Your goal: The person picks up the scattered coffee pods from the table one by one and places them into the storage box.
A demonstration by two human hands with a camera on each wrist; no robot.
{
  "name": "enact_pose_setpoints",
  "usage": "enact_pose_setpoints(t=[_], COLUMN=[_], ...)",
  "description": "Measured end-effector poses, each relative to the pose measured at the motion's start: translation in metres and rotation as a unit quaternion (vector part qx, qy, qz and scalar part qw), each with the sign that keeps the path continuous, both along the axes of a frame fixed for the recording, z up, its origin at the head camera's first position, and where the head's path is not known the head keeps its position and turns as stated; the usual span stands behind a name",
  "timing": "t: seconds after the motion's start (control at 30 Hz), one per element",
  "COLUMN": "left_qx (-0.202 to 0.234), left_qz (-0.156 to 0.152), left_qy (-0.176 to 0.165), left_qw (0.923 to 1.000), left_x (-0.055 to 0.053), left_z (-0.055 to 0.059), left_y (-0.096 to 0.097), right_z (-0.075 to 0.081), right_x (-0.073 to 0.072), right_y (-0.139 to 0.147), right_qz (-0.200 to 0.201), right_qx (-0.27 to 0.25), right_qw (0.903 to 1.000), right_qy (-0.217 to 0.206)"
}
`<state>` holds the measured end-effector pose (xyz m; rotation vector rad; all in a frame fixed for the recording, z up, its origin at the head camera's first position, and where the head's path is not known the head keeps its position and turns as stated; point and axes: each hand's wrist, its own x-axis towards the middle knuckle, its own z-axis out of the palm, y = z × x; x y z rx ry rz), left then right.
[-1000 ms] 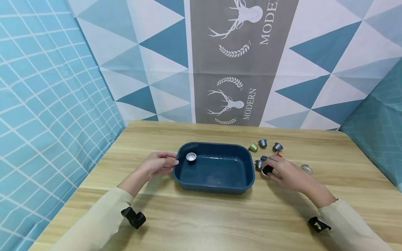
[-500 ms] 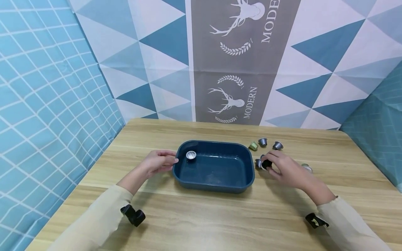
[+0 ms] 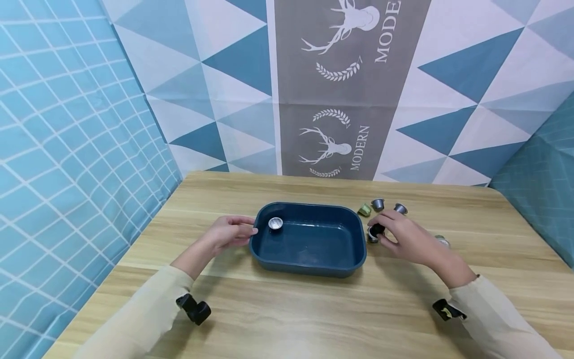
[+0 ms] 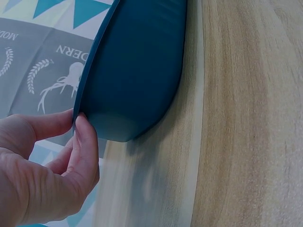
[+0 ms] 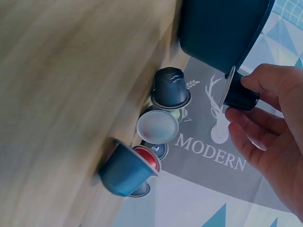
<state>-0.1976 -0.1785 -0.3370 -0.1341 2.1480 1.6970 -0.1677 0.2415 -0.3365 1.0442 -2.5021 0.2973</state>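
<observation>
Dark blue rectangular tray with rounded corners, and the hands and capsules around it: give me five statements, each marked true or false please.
1. The left hand pinches the rim of the dark blue rectangular tray. True.
2. The right hand holds a black cup-shaped capsule. True.
3. Three capsules lie in the tray. False: only one, a round silver-topped capsule, is visible there.
4. Every capsule lies inside the tray. False: a light green capsule, for one, lies outside on the wood-grain table.
5. A red silver-rimmed capsule shows in the right wrist view. True.
</observation>
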Motion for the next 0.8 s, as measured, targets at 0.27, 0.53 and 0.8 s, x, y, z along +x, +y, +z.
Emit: enact_pose_setpoints(t=[0.27, 0.53, 0.8], left_qx=[-0.003, -0.004, -0.003], left_qz=[0.005, 0.007, 0.007], left_qy=[-0.004, -0.004, -0.001], left_qw=[1.0, 1.0, 1.0], left_x=[0.003, 0.002, 0.001], left_z=[-0.003, 0.002, 0.001], left_y=[0.0, 0.002, 0.004], right_z=[0.003, 0.013, 0.024], right_x=[0.002, 0.0, -0.003], right_y=[-0.007, -0.011, -0.017], right_qz=[-0.011, 0.004, 0.024], right_qx=[0.007, 0.007, 0.01], right_qw=[0.9995, 0.9996, 0.9993], right_qy=[-0.027, -0.028, -0.027])
